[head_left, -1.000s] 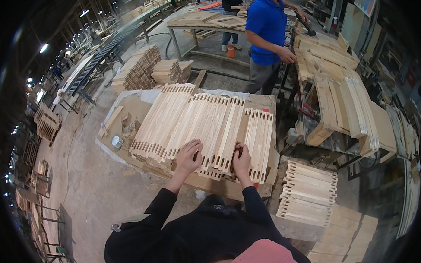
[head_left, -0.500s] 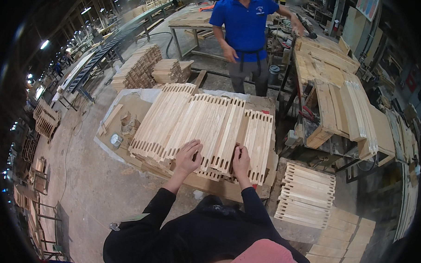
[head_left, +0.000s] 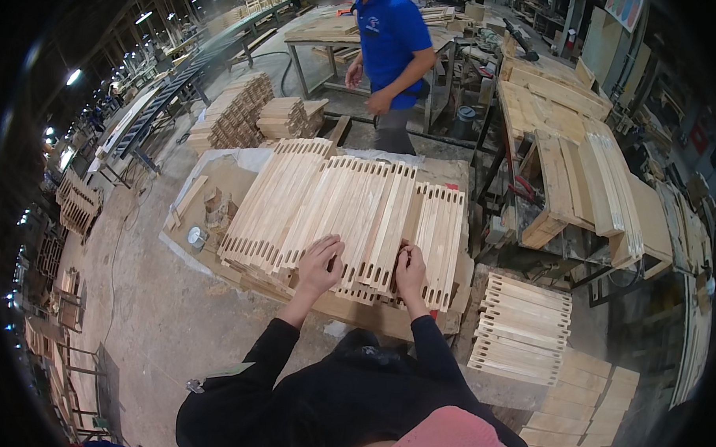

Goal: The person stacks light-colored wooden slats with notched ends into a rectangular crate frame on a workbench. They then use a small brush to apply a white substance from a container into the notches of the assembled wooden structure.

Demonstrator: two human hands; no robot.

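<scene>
Pale wooden slats (head_left: 344, 211) with oblong slots at both ends lie side by side in layers on a low table. My left hand (head_left: 319, 266) rests on the near ends of the middle slats, fingers extended over the wood. At the right side of that raised row is my right hand (head_left: 410, 273), its fingers curled in against the edge slat. Whatever sits between those fingers is hidden. Right of this hand, a lower group of slotted slats (head_left: 440, 242) lies on the same stack.
A cardboard-covered table top (head_left: 245, 172) shows at left, with a metal can (head_left: 197, 237) and wood scraps. More slats (head_left: 520, 332) are stacked low at right. A workbench (head_left: 555, 112) stands behind them. Across the table, a person in a blue shirt (head_left: 392, 47) stands near further wood stacks (head_left: 234, 113).
The person in the blue shirt has turned and shifted left, drawing the outstretched arm in from the workbench. My hands and the slats stay almost in place.
</scene>
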